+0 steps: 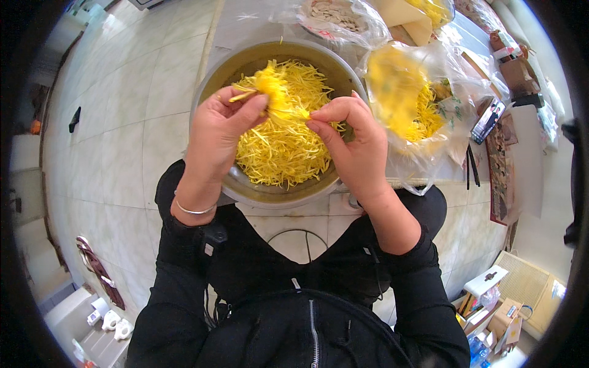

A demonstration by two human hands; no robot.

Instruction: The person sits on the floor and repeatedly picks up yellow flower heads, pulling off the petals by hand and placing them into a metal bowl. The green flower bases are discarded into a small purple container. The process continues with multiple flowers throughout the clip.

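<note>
My left hand [225,119] pinches a yellow flower head [272,87], probably a chrysanthemum, by its base between thumb and fingers. At the flower's right side, the thumb and forefinger of my right hand [352,133] grip a tuft of its petals [299,115]. Both hands are above a wide metal basin [257,200], whose left and right rims they partly cover. Loose yellow petals [285,156] lie heaped inside it. Beside the basin on the right, a clear plastic bag [453,110] holds more yellow flowers [425,115].
The basin stands at the edge of a table [244,23]. Behind it is a plastic bag of pale flat seeds or slices [333,16]. A phone [487,120] with a lit screen leans at the right, near two dark sticks [471,168]. Boxes [506,317] crowd the lower right.
</note>
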